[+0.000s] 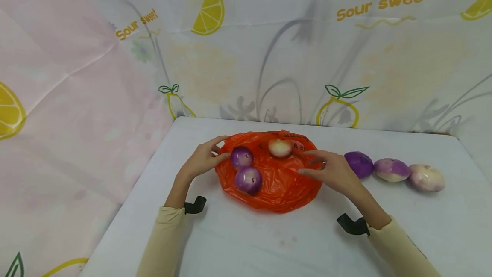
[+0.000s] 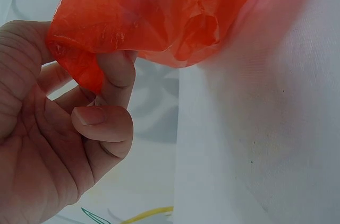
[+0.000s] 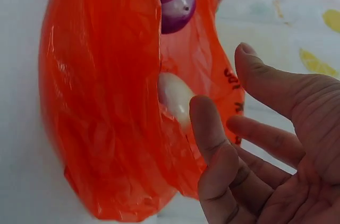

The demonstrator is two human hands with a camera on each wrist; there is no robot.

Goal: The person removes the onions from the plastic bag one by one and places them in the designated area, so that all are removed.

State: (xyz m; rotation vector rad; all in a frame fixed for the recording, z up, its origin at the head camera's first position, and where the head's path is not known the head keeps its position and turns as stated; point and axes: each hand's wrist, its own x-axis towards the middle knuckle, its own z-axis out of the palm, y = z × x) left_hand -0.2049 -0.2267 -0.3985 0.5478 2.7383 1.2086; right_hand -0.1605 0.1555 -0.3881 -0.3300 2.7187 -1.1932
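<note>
An orange-red plastic bag (image 1: 284, 183) lies spread wide, its mouth facing up. Inside at its left are two purple-and-white turnips (image 1: 249, 180), touching each other; a paler turnip (image 1: 280, 148) sits near the back rim. At the bag's left edge my left hand (image 1: 203, 157) pinches the plastic rim, seen closely in the left wrist view with the film (image 2: 154, 17) between thumb and fingers. On the opposite side my right hand (image 1: 333, 170) has its fingers spread loosely at the rim. In the right wrist view its fingertips (image 3: 204, 115) are beside the bag, pinching nothing.
Right of the bag, a purple turnip (image 1: 358, 164), a purple-and-white turnip (image 1: 392, 170) and a pale turnip (image 1: 426, 178) stand in a row on the white table (image 1: 269, 247). Behind the table hangs a lemon-printed cloth (image 1: 246, 67). Black wrist mounts (image 1: 351, 225) jut inward from both sleeves.
</note>
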